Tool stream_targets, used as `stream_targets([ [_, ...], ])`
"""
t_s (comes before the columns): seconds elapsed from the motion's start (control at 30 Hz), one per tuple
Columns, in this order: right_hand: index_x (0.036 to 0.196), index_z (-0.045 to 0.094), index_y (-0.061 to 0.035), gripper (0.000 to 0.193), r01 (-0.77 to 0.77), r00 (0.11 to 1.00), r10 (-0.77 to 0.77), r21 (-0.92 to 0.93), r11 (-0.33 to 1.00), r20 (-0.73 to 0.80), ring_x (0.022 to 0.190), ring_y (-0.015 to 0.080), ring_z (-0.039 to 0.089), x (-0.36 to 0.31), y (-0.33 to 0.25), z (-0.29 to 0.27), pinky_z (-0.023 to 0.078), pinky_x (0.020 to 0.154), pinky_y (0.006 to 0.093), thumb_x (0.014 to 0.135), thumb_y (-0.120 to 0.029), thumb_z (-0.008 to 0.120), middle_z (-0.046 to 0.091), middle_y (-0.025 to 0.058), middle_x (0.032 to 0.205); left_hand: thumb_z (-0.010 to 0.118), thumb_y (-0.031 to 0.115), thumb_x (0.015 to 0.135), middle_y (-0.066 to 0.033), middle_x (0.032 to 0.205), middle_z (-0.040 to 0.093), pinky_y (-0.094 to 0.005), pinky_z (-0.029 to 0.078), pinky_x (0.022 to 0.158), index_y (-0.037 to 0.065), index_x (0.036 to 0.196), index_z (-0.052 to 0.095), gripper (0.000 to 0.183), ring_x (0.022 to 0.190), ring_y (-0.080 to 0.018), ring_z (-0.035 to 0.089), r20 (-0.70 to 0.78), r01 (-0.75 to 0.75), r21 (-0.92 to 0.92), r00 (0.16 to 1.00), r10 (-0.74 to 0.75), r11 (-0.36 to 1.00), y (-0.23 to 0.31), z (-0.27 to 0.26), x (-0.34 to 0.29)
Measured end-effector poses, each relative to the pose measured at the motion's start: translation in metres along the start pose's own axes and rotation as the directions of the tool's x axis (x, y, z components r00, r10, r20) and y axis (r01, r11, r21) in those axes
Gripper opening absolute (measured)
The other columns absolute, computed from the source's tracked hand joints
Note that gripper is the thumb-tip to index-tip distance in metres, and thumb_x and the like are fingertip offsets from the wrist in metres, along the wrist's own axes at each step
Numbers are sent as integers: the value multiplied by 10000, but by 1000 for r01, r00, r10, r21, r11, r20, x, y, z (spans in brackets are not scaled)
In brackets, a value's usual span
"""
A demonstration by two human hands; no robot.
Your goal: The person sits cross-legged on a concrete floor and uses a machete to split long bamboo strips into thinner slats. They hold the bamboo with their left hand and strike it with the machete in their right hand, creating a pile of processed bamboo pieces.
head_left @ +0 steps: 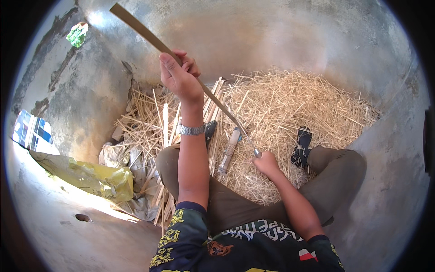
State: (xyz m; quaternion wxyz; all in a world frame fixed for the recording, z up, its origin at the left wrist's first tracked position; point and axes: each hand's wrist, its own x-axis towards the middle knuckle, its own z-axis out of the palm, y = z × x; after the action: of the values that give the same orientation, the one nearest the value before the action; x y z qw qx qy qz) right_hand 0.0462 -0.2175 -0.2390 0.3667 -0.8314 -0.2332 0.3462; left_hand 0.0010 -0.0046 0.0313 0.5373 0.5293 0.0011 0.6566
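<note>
My left hand [182, 79], a metal watch on its wrist, is raised and closed around a long flat strip [140, 28] that looks like split bamboo. The strip slants from the upper left down toward my right hand [267, 164]. That hand is closed on a knife [258, 152], whose handle is mostly hidden in the fist. Its narrow blade meets the strip's lower end; whether it cuts into it I cannot tell. Between my legs, left of the knife, lies a pale, worn stick-like piece [229, 152].
A heap of thin shavings [294, 102] spreads before me, near my dark-socked foot [301, 147]. Split strips [165, 122] lie at the left. A yellow sheet or sack [106, 181] rests by the left opening. Worn plastered walls [281, 36] stand close around.
</note>
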Motion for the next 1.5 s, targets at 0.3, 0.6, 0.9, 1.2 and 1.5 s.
stream_targets([
  [0.3,765,620,5,296,238,964,-203,221,946,-171,539,256,541,-1,3,28,456,603,409,866,-262,700,612,103,627,423,620,1040,30,634,344,-238,238,450,78,936,499,557,494,-63,323,-37,-51,42,998,53,998,1,-5,4],
  [0.6,724,585,10,265,-129,991,131,74,989,-31,539,267,602,26,47,37,485,562,418,837,-219,656,618,136,643,407,579,1060,25,641,368,-229,269,458,62,951,509,538,509,-61,350,50,-68,42,997,66,997,3,3,-6],
  [0.9,713,541,-45,204,-202,978,168,368,908,123,384,156,476,23,48,44,384,367,333,856,-131,660,505,53,517,392,566,1071,21,635,386,-228,269,462,63,951,524,534,506,-58,355,64,-26,23,998,24,999,3,5,-8],
  [1.2,772,499,-82,204,-635,734,167,579,511,658,376,150,422,37,35,10,379,391,320,899,-148,643,463,7,536,389,552,1077,24,644,366,-232,249,465,71,954,514,512,496,-57,334,50,-43,16,998,42,999,3,1,-4],
  [1.5,702,613,22,301,8,994,-2,47,999,-110,564,256,645,10,27,42,508,584,417,831,-243,674,621,142,613,387,573,1069,25,633,350,-240,253,452,66,960,509,533,489,-62,329,-6,-94,66,996,94,993,-1,-4,-1],
])
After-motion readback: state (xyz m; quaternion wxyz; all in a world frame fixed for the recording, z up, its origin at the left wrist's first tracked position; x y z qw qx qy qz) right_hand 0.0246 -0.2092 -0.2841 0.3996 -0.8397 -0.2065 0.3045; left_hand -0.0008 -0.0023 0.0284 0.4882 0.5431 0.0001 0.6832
